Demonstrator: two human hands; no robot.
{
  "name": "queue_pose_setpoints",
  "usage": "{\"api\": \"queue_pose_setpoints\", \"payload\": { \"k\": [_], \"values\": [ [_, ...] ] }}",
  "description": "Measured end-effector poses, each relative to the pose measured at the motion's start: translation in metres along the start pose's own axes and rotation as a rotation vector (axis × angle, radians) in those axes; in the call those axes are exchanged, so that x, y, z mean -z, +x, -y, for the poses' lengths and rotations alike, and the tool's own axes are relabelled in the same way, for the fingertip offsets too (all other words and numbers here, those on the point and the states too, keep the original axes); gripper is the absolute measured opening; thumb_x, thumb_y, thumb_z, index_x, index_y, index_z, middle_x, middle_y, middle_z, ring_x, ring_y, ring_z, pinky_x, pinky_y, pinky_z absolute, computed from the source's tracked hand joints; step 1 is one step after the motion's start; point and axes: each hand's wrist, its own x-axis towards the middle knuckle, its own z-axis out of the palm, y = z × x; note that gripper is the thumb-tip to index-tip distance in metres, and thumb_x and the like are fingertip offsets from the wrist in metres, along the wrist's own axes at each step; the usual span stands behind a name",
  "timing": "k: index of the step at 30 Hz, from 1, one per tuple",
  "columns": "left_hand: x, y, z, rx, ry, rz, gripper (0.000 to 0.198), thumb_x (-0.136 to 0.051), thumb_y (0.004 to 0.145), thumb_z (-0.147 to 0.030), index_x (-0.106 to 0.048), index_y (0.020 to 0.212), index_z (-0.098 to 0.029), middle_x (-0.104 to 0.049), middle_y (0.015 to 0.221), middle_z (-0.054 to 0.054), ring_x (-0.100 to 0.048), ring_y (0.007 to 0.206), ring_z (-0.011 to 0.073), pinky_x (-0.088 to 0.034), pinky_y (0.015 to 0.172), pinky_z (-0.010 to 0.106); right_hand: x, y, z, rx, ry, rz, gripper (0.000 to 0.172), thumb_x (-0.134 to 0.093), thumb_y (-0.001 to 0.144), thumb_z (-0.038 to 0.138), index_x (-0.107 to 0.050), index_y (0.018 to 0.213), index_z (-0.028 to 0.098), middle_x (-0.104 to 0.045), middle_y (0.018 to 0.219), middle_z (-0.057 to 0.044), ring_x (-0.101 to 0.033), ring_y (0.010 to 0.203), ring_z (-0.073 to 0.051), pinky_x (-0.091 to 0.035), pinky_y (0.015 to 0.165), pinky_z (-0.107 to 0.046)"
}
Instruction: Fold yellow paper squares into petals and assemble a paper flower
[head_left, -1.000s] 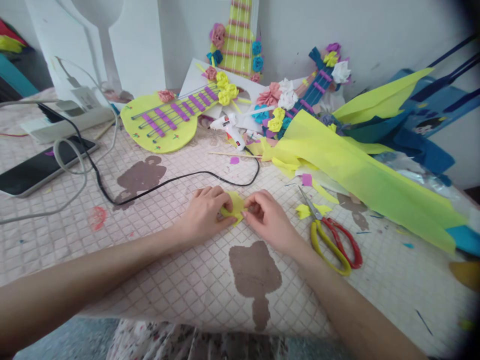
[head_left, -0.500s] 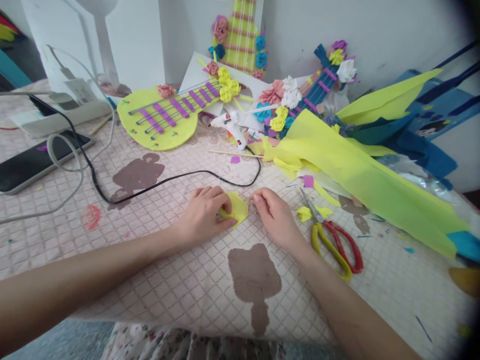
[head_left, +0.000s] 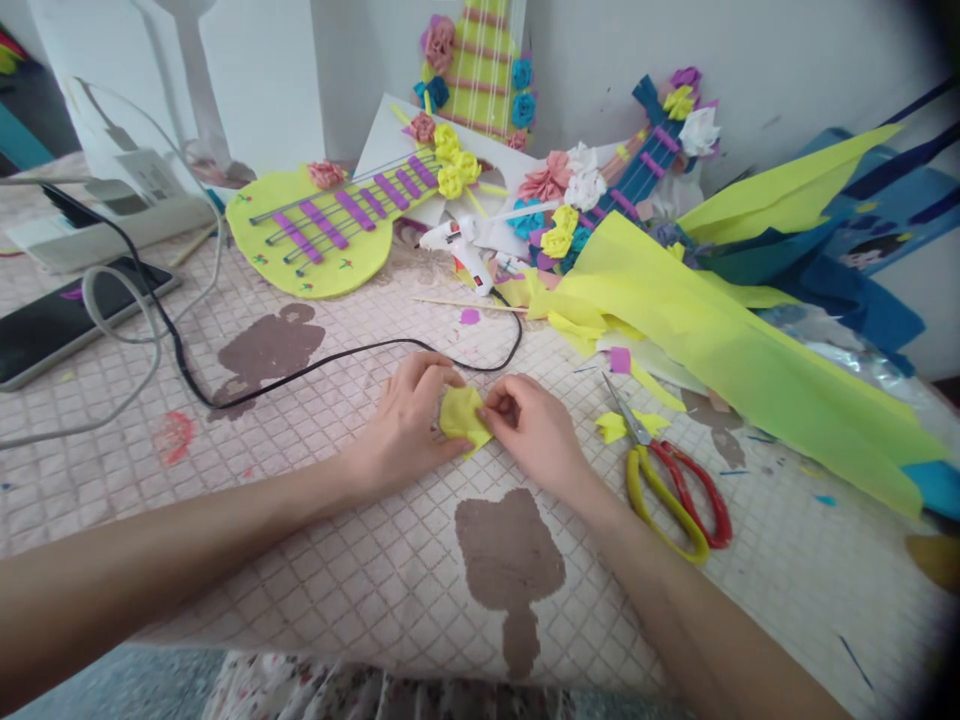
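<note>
Left hand (head_left: 405, 425): fingers bent, holding the paper (head_left: 459, 412) at its left.
Right hand (head_left: 538, 430): fingertips pinched at its right edge.
Scissors (head_left: 646, 440): on cloth (head_left: 360, 580), near right forearm (tips pointing away).

Yellow paper piece (head_left: 463, 412); pale, diamond-gridded tablecloth (head_left: 360, 570); red-and-yellow scissors (head_left: 663, 458)

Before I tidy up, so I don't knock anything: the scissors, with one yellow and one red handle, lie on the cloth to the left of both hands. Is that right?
The side is wrong: the head view shows the scissors to the right of both hands. They do lie on the cloth, and the handle colours are as you say.
</note>
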Motion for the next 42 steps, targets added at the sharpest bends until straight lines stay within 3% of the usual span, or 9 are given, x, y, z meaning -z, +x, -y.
{"api": "queue_pose_setpoints", "payload": {
  "k": [3, 6, 12, 17, 22, 26, 32, 36, 42],
  "values": [
    [-0.001, -0.001, 0.005, 0.007, -0.033, -0.021, 0.071, -0.075, 0.068, -0.027, -0.037, 0.128, -0.019, -0.039, 0.134, 0.016, -0.038, 0.126, 0.0321, -0.036, 0.103, 0.053, 0.002, -0.001, 0.0, -0.013, 0.109, -0.017, 0.005, -0.059, 0.078, 0.02, -0.054, 0.076, 0.02, -0.058, 0.075, 0.0, -0.053, 0.065, -0.013, -0.04, 0.061, -0.027],
    [0.001, 0.0, 0.008, 0.039, -0.158, -0.019, 0.077, -0.074, 0.071, -0.032, -0.031, 0.134, -0.02, -0.047, 0.13, 0.015, -0.046, 0.121, 0.0297, -0.042, 0.098, 0.048, 0.005, -0.002, 0.001, -0.032, 0.3, -0.046, 0.007, -0.058, 0.08, 0.023, -0.053, 0.076, 0.02, -0.056, 0.073, 0.0, -0.05, 0.063, -0.012, -0.041, 0.059, -0.027],
    [0.012, 0.004, 0.006, 0.19, -0.616, 0.093, 0.061, -0.066, 0.078, -0.029, -0.035, 0.128, -0.017, -0.064, 0.099, 0.008, -0.064, 0.088, 0.0183, -0.053, 0.076, 0.034, 0.003, -0.002, 0.003, -0.193, 0.824, -0.009, 0.018, -0.064, 0.079, 0.032, -0.051, 0.077, 0.02, -0.051, 0.068, 0.004, -0.046, 0.056, -0.008, -0.039, 0.051, -0.022],
    [0.017, 0.004, 0.005, 0.272, -0.669, 0.208, 0.044, -0.062, 0.078, -0.024, -0.046, 0.118, -0.014, -0.065, 0.081, 0.003, -0.065, 0.077, 0.0162, -0.053, 0.067, 0.029, 0.004, -0.005, 0.004, -0.245, 1.055, 0.119, 0.024, -0.07, 0.076, 0.031, -0.052, 0.09, 0.022, -0.056, 0.076, 0.004, -0.051, 0.062, -0.008, -0.041, 0.053, -0.02],
    [0.023, 0.006, 0.006, 0.259, -0.616, 0.311, 0.033, -0.058, 0.077, -0.019, -0.052, 0.109, -0.016, -0.067, 0.086, 0.004, -0.066, 0.077, 0.0153, -0.052, 0.066, 0.027, 0.007, -0.005, 0.005, -0.243, 1.067, 0.321, 0.024, -0.058, 0.085, 0.042, -0.06, 0.094, 0.02, -0.056, 0.072, 0.002, -0.048, 0.057, -0.008, -0.038, 0.05, -0.021],
    [0.031, 0.007, 0.005, 0.238, -0.536, 0.389, 0.023, -0.056, 0.078, -0.019, -0.058, 0.1, -0.016, -0.068, 0.089, 0.004, -0.066, 0.08, 0.0155, -0.052, 0.067, 0.026, 0.008, -0.005, 0.004, -0.238, 1.002, 0.349, 0.023, -0.068, 0.077, 0.039, -0.062, 0.088, 0.02, -0.055, 0.07, 0.003, -0.044, 0.054, -0.006, -0.034, 0.047, -0.02],
    [0.036, 0.007, 0.003, 0.193, -0.451, 0.451, 0.017, -0.057, 0.079, -0.02, -0.061, 0.094, -0.015, -0.068, 0.084, 0.002, -0.064, 0.076, 0.014, -0.05, 0.064, 0.023, 0.011, -0.007, 0.008, -0.193, 1.026, 0.36, 0.019, -0.066, 0.08, 0.037, -0.062, 0.088, 0.02, -0.055, 0.07, 0.003, -0.046, 0.056, -0.006, -0.036, 0.05, -0.02],
    [0.033, 0.007, 0.003, 0.237, -0.618, 0.474, 0.021, -0.059, 0.081, -0.026, -0.059, 0.099, -0.016, -0.068, 0.09, 0.004, -0.065, 0.081, 0.0151, -0.051, 0.07, 0.026, 0.01, -0.009, 0.009, -0.169, 1.047, 0.295, 0.013, -0.07, 0.077, 0.028, -0.06, 0.08, 0.02, -0.054, 0.069, 0.005, -0.046, 0.057, -0.006, -0.036, 0.05, -0.019],
    [0.034, 0.008, 0.003, 0.375, -0.952, 0.519, 0.041, -0.068, 0.076, -0.026, -0.051, 0.112, -0.017, -0.066, 0.102, 0.008, -0.064, 0.091, 0.0173, -0.05, 0.079, 0.031, 0.005, -0.009, 0.008, -0.256, 1.107, 0.038, 0.014, -0.068, 0.078, 0.03, -0.057, 0.078, 0.021, -0.053, 0.066, 0.005, -0.046, 0.056, -0.006, -0.037, 0.048, -0.019]
  ]
}}
